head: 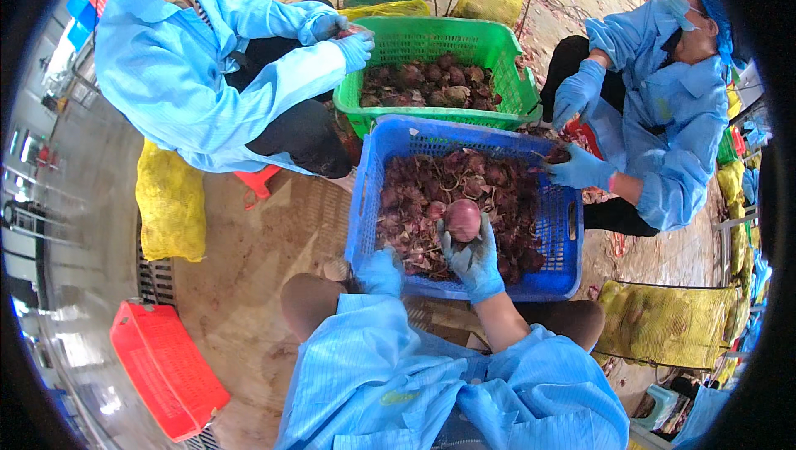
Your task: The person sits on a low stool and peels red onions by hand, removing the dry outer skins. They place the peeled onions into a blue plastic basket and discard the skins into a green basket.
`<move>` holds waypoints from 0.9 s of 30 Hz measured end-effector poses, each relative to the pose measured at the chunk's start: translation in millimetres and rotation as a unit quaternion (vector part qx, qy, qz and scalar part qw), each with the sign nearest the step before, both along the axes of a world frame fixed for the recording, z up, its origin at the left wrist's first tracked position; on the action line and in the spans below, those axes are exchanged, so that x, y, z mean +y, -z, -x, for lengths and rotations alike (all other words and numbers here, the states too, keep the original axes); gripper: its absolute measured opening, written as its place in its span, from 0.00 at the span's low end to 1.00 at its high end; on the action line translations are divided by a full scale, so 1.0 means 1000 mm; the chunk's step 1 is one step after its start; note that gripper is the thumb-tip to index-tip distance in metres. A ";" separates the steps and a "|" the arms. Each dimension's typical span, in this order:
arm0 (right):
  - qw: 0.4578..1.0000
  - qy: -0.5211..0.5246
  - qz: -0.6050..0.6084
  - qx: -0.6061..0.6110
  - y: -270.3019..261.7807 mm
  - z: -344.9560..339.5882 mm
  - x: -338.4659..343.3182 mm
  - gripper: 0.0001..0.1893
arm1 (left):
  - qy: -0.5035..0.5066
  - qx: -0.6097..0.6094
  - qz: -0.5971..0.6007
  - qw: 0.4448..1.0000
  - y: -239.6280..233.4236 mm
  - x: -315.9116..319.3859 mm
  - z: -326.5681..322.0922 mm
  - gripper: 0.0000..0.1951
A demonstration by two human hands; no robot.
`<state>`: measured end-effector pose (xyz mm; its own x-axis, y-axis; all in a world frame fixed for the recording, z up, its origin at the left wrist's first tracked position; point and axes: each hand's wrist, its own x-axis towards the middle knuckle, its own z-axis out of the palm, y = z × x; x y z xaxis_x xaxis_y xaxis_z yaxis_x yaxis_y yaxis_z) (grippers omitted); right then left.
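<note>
My right hand, in a blue glove, holds a peeled red onion above the near side of a blue plastic basket. Below it, red onions with dry skins and loose peel fill the bottom of this basket. At the basket's near left corner is my left hand, gloved in blue as well. Its fingers are mostly hidden, so I cannot tell whether they grip the rim or hold anything.
Across from me a green basket holds more onions. One co-worker sits left, another right with a hand over the blue basket's rim. Yellow mesh sacks and a red basket stand on the floor.
</note>
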<state>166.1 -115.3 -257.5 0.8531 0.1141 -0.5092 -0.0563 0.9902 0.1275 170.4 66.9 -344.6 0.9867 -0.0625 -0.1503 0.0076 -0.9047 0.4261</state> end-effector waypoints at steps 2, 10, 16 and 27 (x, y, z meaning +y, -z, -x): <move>0.993 0.006 0.117 -0.010 0.002 -0.004 -0.002 0.25 | 0.006 -0.055 -0.019 0.998 -0.002 -0.002 0.002 0.09; 0.971 -0.005 0.214 -0.108 -0.022 -0.004 -0.001 0.29 | -0.012 -0.053 -0.006 0.999 0.002 -0.004 0.000 0.08; 0.949 -0.036 0.280 -0.139 -0.035 -0.007 0.008 0.37 | -0.015 -0.091 -0.010 0.996 0.004 -0.003 0.002 0.08; 0.863 -0.003 0.482 -0.148 -0.023 -0.006 0.009 0.31 | -0.034 -0.063 -0.031 0.997 -0.002 -0.002 0.002 0.08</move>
